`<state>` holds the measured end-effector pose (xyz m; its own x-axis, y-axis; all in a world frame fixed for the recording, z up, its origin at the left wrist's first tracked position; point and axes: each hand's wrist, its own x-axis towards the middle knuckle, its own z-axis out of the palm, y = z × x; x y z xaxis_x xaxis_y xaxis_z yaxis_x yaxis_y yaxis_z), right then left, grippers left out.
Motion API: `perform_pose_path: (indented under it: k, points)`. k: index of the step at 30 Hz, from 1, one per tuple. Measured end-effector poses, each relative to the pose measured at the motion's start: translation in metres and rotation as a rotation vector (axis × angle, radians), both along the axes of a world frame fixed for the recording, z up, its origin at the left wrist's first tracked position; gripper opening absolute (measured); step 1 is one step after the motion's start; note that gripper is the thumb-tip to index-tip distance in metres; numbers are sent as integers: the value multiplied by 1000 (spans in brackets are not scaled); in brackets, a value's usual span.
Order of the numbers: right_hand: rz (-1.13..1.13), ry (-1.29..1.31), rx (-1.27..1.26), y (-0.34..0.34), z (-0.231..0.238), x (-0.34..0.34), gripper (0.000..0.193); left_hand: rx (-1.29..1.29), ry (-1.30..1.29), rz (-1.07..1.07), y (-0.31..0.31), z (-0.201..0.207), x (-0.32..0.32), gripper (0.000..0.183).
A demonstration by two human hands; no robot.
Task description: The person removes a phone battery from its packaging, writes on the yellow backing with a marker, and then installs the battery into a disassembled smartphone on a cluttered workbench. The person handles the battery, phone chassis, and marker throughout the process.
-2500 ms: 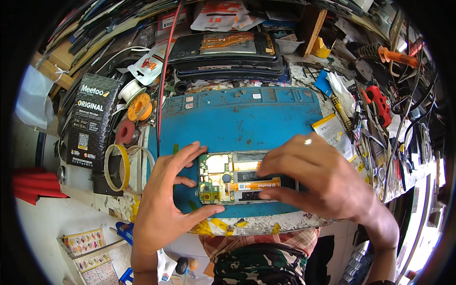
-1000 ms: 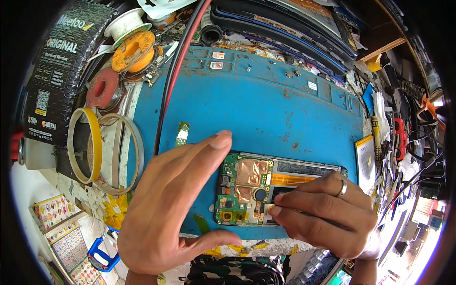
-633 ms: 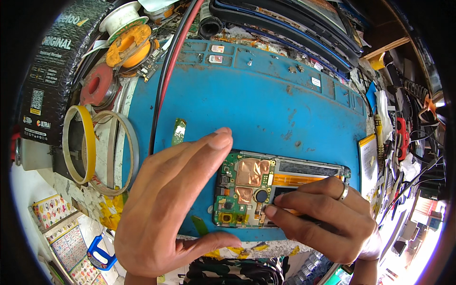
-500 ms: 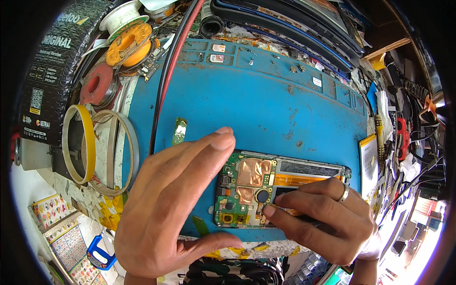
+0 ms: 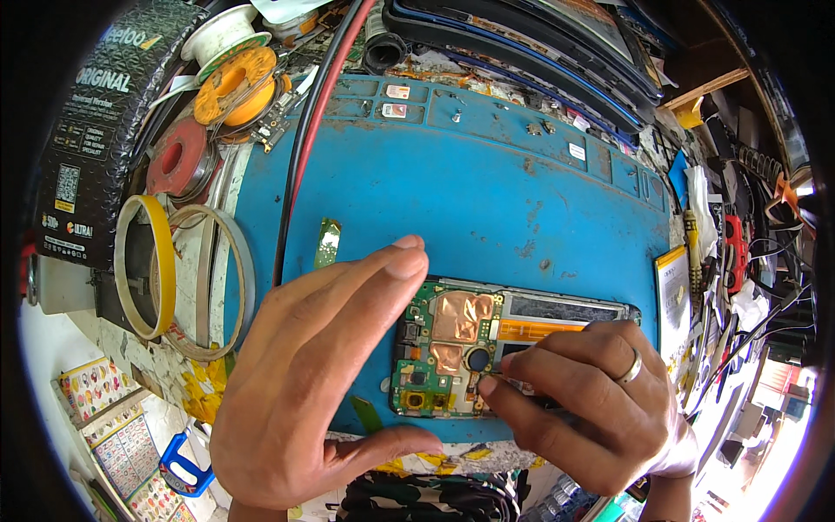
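Observation:
An opened smartphone [image 5: 452, 361] lies on a blue work mat [image 5: 417, 200], its green circuit board, copper-coloured shields and orange ribbon cable exposed. My left hand [image 5: 304, 365] curves round the phone's left end, fingers stretched and thumb spread apart, holding nothing. Over the phone's middle, my right hand [image 5: 591, 400] has thumb and forefinger brought close together beside a round black part [image 5: 477, 359] on the board. Whatever lies between those fingertips, if anything, is too small or hidden to tell. The hand covers part of the phone's right half.
Black and red cables [image 5: 306, 139] cross the mat's left side. Tape rolls [image 5: 148, 265] and wire spools [image 5: 230, 87] stand at the left. A green strip [image 5: 328, 242] lies beyond my left hand. Right of the mat lies a flat battery [image 5: 672, 296]; stacked dark panels [image 5: 522, 52] line the back.
My right hand's thumb and forefinger have shifted slightly left over the board, and its knuckles have turned a little. My left hand and the phone stay almost where they were.

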<state>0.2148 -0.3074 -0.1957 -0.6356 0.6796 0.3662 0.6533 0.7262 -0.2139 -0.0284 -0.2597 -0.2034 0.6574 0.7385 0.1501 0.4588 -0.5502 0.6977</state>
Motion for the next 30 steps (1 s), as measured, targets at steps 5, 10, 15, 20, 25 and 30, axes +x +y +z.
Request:
perform_pose_path:
  k: [5,10,15,20,25,30]
  points:
    - [-62,-27,-32,-6,2,-2,34,2,3,-4,0,1,-1,122]
    - [-37,-74,12,-7,3,-4,35,-36,13,11,-1,1,-2,120]
    - [-53,-123,-49,-9,8,-1,36,-4,29,-39,1,2,-1,117]
    - [-32,-143,-1,-10,6,0,39,21,50,-38,0,3,2,112]
    - [-92,-47,-59,-5,3,3,38,106,1,-57,2,-2,3,106]
    - [-109,-77,-18,-6,4,2,39,111,7,-87,2,-3,1,103]
